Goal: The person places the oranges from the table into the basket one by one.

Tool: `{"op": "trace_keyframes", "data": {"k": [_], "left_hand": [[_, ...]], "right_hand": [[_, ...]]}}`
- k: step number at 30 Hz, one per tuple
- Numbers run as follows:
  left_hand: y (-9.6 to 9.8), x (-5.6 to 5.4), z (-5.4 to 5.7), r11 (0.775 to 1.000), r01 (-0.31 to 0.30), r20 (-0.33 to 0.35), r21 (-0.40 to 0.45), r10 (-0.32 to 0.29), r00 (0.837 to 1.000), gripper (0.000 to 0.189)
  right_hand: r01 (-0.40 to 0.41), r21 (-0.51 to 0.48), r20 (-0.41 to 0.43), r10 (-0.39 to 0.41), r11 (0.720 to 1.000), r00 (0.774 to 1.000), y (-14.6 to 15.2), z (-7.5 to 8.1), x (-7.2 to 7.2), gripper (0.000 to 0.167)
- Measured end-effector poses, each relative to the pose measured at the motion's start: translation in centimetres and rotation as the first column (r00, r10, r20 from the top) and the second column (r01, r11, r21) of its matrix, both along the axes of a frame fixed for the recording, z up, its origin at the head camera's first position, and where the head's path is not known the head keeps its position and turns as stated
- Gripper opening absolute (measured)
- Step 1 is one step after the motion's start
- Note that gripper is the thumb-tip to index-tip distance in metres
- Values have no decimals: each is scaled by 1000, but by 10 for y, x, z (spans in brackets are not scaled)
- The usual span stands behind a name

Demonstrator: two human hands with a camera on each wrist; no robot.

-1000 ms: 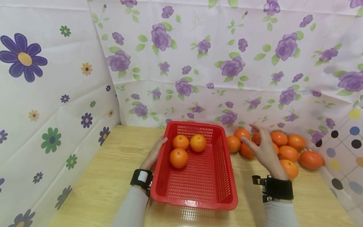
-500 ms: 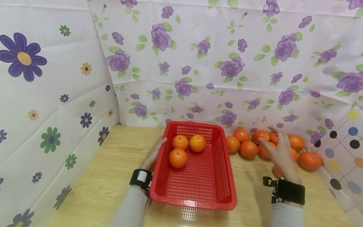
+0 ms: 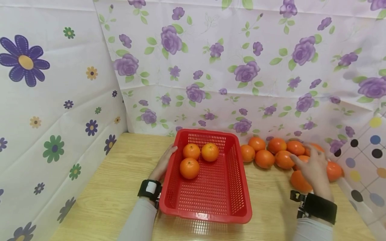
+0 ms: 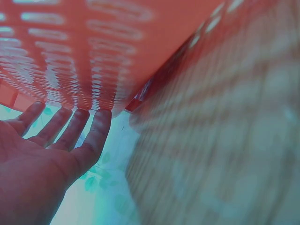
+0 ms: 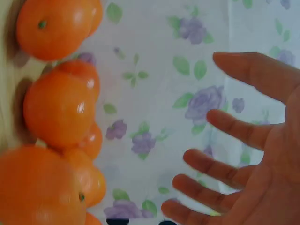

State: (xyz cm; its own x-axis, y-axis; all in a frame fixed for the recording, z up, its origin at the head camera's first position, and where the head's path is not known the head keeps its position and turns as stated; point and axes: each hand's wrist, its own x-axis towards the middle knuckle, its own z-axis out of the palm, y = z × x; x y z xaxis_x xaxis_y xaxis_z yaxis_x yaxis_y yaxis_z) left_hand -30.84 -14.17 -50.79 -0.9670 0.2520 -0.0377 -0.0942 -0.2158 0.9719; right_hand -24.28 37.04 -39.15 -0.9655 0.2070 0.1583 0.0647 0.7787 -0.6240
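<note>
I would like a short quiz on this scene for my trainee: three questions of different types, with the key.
1. How many oranges lie in the red basket?
2. The right hand is by the loose oranges. True or false: it grips one.
3. In the head view, the left hand is (a) inside the basket, (b) at its left side, (c) over the loose oranges.

Key: 1. Three. 2. False; it holds nothing. 3. b.

Behind the bare fingers (image 5: 239, 128) sit black wrist straps (image 3: 320, 208), the left bearing a white patch (image 3: 151, 187); further back, pale grey sleeves (image 3: 135, 221).
</note>
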Motion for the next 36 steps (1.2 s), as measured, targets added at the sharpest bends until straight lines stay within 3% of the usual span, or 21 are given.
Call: {"op": "trace_keyframes", "data": {"k": [5, 19, 29, 36], "left_hand": [[0, 0, 1, 1000, -9, 5, -6, 9, 1000, 62], [-1, 2, 2, 1000, -7, 11, -14, 7, 1000, 63], [-4, 0, 4, 1000, 12, 23, -3, -12, 1000, 62], [-2, 1, 4, 1000, 3, 18, 11, -3, 1000, 60]], "right_hand": [[49, 1, 122, -48, 999, 991, 10, -1, 2, 78], [40, 56, 343, -57, 998, 938, 20, -14, -3, 90], [-13, 57, 418, -12, 998, 909, 22, -27, -6, 92], [-37, 65, 447, 4, 997, 894, 25, -39, -12, 76]]}}
